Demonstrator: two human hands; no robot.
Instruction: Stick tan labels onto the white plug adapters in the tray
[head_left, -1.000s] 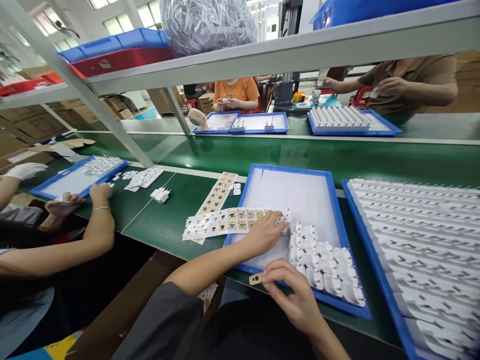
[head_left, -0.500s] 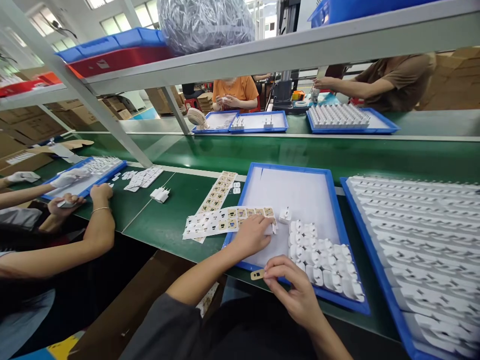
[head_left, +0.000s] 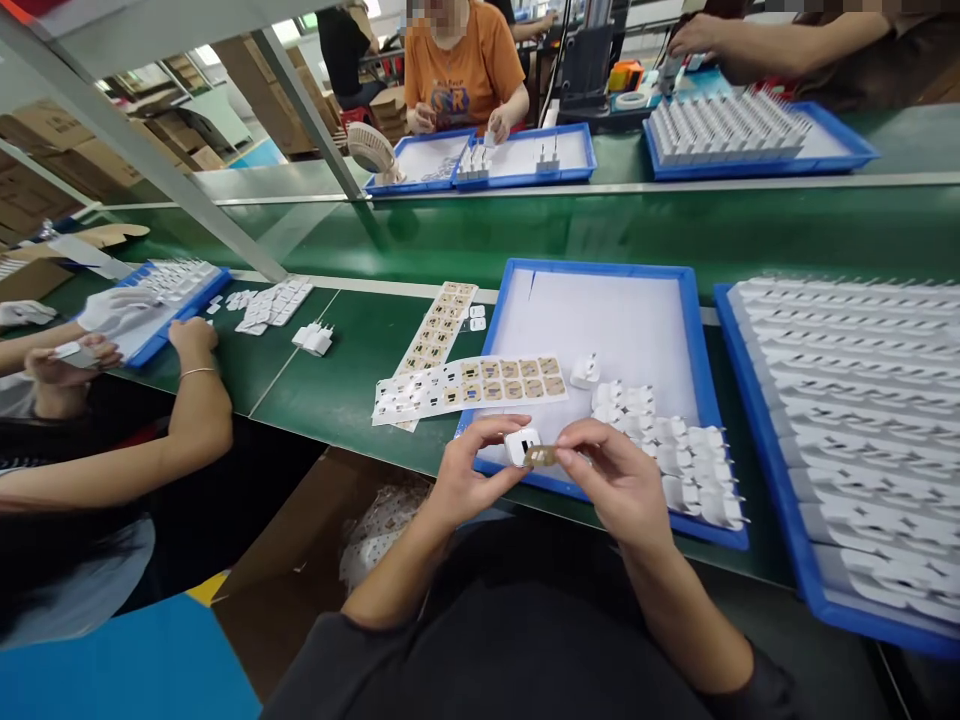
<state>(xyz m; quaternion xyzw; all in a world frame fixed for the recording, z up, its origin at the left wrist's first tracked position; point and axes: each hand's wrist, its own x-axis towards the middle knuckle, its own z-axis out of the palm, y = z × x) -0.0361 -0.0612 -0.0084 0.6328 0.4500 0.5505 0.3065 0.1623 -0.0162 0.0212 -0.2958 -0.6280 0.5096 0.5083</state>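
My left hand (head_left: 469,472) pinches a small white charger plug (head_left: 519,444) just above the near rim of a blue tray (head_left: 607,320). My right hand (head_left: 611,478) holds a small tan sticker (head_left: 540,457) against the plug's face. Both hands meet in front of my chest. A sheet of tan and white stickers (head_left: 472,385) lies across the tray's left edge. Rows of white plugs (head_left: 675,465) lie in the tray's near right corner, and one lone plug (head_left: 585,372) stands apart from them.
A second sticker sheet (head_left: 439,325) lies on the green bench. To the right, a larger blue tray (head_left: 847,400) holds several rows of white plugs. A co-worker's arm (head_left: 187,400) rests at the left by another tray (head_left: 161,300). People across the belt work at blue trays (head_left: 525,155).
My left hand picked a plug from the tray and drew back toward me. My right hand rose with the sticker to meet it. The camera tilted downward.
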